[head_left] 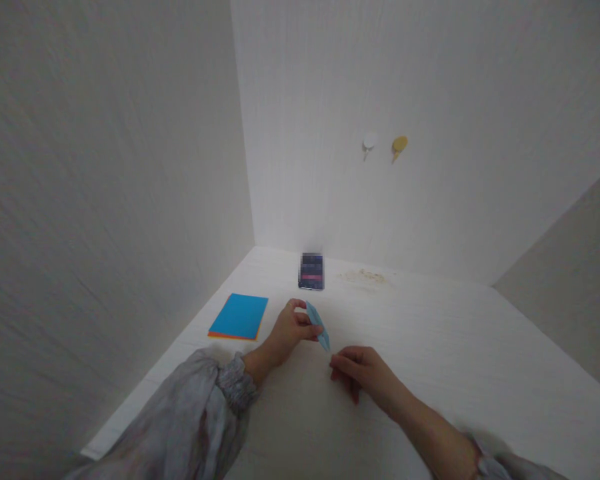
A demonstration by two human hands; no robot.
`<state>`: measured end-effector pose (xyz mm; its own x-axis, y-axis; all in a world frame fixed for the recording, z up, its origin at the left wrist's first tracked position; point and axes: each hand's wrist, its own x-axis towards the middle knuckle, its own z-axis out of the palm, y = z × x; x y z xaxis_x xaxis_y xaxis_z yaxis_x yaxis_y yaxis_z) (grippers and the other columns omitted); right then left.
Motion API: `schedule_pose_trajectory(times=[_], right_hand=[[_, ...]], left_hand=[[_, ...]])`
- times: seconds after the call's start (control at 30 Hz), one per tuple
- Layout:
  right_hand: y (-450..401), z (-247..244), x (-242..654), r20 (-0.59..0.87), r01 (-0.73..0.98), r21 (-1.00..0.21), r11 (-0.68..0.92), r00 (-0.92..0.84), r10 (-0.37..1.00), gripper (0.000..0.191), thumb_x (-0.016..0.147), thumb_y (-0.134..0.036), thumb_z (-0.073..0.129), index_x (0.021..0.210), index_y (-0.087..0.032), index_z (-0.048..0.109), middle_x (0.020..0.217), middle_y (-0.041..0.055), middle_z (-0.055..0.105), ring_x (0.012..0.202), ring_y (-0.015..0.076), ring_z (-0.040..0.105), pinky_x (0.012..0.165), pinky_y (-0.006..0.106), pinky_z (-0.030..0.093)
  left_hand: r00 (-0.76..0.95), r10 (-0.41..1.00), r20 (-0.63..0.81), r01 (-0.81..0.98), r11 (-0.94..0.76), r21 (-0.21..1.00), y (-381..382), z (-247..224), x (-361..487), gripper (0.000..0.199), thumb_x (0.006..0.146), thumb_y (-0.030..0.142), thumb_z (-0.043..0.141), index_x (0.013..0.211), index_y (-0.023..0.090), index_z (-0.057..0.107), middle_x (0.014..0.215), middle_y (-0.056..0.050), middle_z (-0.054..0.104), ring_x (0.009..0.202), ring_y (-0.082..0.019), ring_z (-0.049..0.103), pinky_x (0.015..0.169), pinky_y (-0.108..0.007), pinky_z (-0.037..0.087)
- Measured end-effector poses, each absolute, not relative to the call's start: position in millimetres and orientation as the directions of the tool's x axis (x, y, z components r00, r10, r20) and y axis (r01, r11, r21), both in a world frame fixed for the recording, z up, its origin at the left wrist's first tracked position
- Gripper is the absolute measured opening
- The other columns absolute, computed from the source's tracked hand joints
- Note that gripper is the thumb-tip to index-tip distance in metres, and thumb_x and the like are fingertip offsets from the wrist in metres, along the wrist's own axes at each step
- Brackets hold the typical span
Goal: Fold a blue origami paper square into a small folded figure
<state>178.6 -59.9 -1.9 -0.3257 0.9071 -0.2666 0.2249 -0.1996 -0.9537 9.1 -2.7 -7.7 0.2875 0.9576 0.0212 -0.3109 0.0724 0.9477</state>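
My left hand [299, 327] is closed on a folded piece of light blue paper [319, 325], thumb on the near face and fingers behind. The narrow paper is tilted above the white table, its lower end slanting toward my right hand [355, 370]. Thumb and index finger of that right hand are pinched together right by the paper's lower tip. Whether they touch the tip or hold something small cannot be made out. Left of my left hand lies a stack of square paper [239, 316], blue on top with orange and yellow edges showing beneath.
A phone [311, 271] with a blurred screen is at the back of the white table [430, 347], close to the wall. Brownish marks [373, 276] stain the surface right of it. On the back wall are a white hook [369, 142] and a gold hook [399, 145]. Walls enclose both sides.
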Motion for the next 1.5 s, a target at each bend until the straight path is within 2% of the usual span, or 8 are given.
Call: schedule_pose_trajectory(times=[0.13, 0.57, 0.73, 0.83, 1.03, 1.17, 1.3, 1.5], right_hand=[[-57, -3, 175, -0.248, 0.223, -0.955, -0.196, -0.237, 0.939, 0.033, 0.067, -0.047, 0.055, 0.060, -0.014, 0.054, 0.043, -0.0052, 0.046, 0.031, 0.0051, 0.036, 0.029, 0.018, 0.032], [-54, -2, 172, -0.208, 0.230, -0.961, -0.152, -0.243, 0.947, 0.020, 0.062, -0.033, 0.056, 0.054, -0.016, 0.049, 0.044, -0.0042, 0.050, 0.032, 0.0048, 0.036, 0.031, 0.018, 0.029], [-53, -2, 170, -0.239, 0.210, -0.961, -0.181, -0.297, 0.925, 0.024, 0.061, -0.036, 0.058, 0.053, -0.014, 0.052, 0.043, -0.0031, 0.050, 0.033, 0.0059, 0.040, 0.033, 0.020, 0.035], [-54, -2, 170, -0.239, 0.193, -0.963, -0.188, -0.291, 0.926, 0.025, 0.061, -0.038, 0.061, 0.061, -0.014, 0.053, 0.043, -0.0045, 0.048, 0.034, 0.0068, 0.042, 0.034, 0.020, 0.038], [-55, -5, 172, -0.207, 0.098, -0.977, -0.187, -0.251, 0.946, 0.029, 0.060, -0.041, 0.062, 0.054, -0.015, 0.050, 0.042, -0.0052, 0.047, 0.032, 0.0051, 0.037, 0.030, 0.018, 0.032], [-55, -4, 170, -0.227, 0.080, -0.974, -0.214, -0.246, 0.942, 0.027, 0.059, -0.037, 0.063, 0.051, -0.014, 0.051, 0.040, -0.0046, 0.046, 0.032, 0.0054, 0.037, 0.030, 0.018, 0.031], [-55, -5, 169, -0.241, 0.094, -0.970, -0.224, -0.244, 0.939, 0.024, 0.059, -0.035, 0.063, 0.051, -0.014, 0.053, 0.039, -0.0044, 0.047, 0.032, 0.0056, 0.037, 0.030, 0.019, 0.030], [-55, -6, 171, -0.229, 0.091, -0.973, -0.212, -0.282, 0.932, 0.021, 0.059, -0.032, 0.063, 0.051, -0.014, 0.053, 0.039, -0.0047, 0.047, 0.031, 0.0052, 0.037, 0.029, 0.018, 0.031]], left_hand=[[0.341, 0.940, -0.004, -0.314, 0.118, 0.942, -9, -7, 17, 0.055, 0.051, 0.017, 0.075, 0.087, 0.018, 0.032, 0.064, 0.000, 0.063, 0.057, -0.017, 0.061, 0.056, -0.032, 0.049], [0.382, 0.923, -0.041, -0.339, 0.181, 0.923, -14, -9, 23, 0.053, 0.051, 0.015, 0.074, 0.085, 0.017, 0.033, 0.060, 0.002, 0.061, 0.052, -0.015, 0.059, 0.055, -0.032, 0.050], [0.405, 0.914, -0.027, -0.332, 0.174, 0.927, -13, -10, 22, 0.049, 0.053, 0.013, 0.071, 0.084, 0.017, 0.034, 0.062, 0.002, 0.060, 0.053, -0.014, 0.058, 0.054, -0.029, 0.048], [0.419, 0.908, -0.026, -0.292, 0.162, 0.943, -12, -11, 22, 0.050, 0.052, 0.011, 0.071, 0.086, 0.016, 0.035, 0.059, 0.003, 0.058, 0.051, -0.012, 0.056, 0.052, -0.026, 0.046], [0.471, 0.881, -0.049, -0.227, 0.174, 0.958, -13, -13, 24, 0.048, 0.051, 0.015, 0.073, 0.085, 0.015, 0.040, 0.059, 0.003, 0.058, 0.051, -0.011, 0.055, 0.053, -0.024, 0.043], [0.445, 0.895, -0.042, -0.272, 0.180, 0.945, -15, -12, 25, 0.040, 0.055, 0.022, 0.072, 0.084, 0.013, 0.045, 0.062, 0.002, 0.057, 0.053, -0.011, 0.055, 0.055, -0.025, 0.044], [0.401, 0.916, -0.006, -0.322, 0.147, 0.935, -16, -9, 25, 0.042, 0.053, 0.016, 0.072, 0.084, 0.014, 0.044, 0.060, 0.003, 0.058, 0.051, -0.009, 0.054, 0.053, -0.021, 0.042], [0.458, 0.889, 0.005, -0.374, 0.188, 0.908, -16, -8, 24, 0.046, 0.051, 0.013, 0.073, 0.085, 0.015, 0.043, 0.055, 0.005, 0.057, 0.047, -0.009, 0.053, 0.051, -0.022, 0.043]])
